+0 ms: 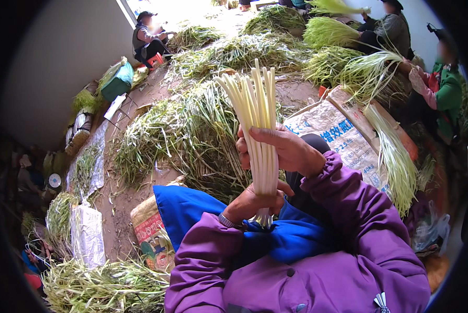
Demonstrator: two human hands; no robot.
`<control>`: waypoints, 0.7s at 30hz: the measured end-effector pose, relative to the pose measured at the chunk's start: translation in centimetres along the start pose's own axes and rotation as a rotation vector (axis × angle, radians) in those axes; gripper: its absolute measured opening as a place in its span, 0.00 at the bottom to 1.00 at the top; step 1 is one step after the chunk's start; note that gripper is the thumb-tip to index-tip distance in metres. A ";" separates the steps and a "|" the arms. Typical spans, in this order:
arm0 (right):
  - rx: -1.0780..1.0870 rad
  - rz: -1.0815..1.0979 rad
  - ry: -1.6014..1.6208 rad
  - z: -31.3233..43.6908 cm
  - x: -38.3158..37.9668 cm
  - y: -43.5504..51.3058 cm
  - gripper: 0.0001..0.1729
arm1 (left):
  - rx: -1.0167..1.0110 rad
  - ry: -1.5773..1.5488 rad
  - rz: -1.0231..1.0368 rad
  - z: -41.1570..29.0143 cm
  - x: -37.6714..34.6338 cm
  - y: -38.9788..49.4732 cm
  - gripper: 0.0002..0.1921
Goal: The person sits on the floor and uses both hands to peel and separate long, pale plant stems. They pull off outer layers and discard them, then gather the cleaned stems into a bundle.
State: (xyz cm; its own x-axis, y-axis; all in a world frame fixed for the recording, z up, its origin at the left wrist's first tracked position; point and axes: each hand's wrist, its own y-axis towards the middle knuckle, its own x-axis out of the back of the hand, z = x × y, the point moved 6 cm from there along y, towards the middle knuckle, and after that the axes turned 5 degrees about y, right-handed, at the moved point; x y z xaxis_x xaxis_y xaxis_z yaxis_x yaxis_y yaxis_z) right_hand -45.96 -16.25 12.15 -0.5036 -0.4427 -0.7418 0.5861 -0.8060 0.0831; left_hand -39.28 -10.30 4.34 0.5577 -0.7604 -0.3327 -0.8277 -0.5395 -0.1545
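A bundle of long pale yellow-white vegetable stalks (259, 156) stands nearly upright before my chest. My right hand (288, 146) grips it around the middle, thumb across the front and fingers behind. Lower down, my left hand (255, 201) wraps around the stalks, whose thin whitish ends show below it. At the top the stalks spread slightly, with uneven tips. Both arms wear purple sleeves, and a blue cloth (195, 203) covers my lap beneath the bundle.
Heaps of green leafy stalks (183, 141) cover the floor ahead. Printed woven sacks lie right (335, 129) and left (152, 231), with pale-green stalks (394, 160) on the right one. A co-worker in green (447, 98) holds stalks at right; others sit near the heaps beyond.
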 end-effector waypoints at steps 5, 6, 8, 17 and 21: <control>0.033 -0.062 -0.029 -0.1 0.4 -0.2 0.21 | -0.091 -0.055 0.098 -0.4 -0.7 -0.1 0.26; 0.022 -0.092 -0.003 -0.3 0.7 -0.2 0.21 | -0.129 -0.063 0.068 -0.6 -0.6 -0.1 0.27; 0.017 -0.128 0.055 -0.6 0.9 -0.2 0.21 | -0.191 -0.138 0.010 -0.9 -0.3 -0.3 0.29; -0.035 -0.067 -0.145 -1.6 0.2 0.5 0.22 | -0.277 -0.022 -0.161 -2.0 1.2 -0.1 0.19; -0.089 -0.132 -0.419 -1.0 1.6 0.7 0.24 | -0.238 -0.077 -0.142 -1.3 1.3 -0.2 0.27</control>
State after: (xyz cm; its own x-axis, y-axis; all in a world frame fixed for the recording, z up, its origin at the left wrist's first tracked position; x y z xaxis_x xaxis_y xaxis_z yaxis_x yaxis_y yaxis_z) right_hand -45.72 -17.09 10.38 -0.7806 -0.4744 -0.4070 0.5430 -0.8372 -0.0656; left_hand -38.30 -11.67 5.12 0.6533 -0.6462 -0.3945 -0.6984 -0.7155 0.0154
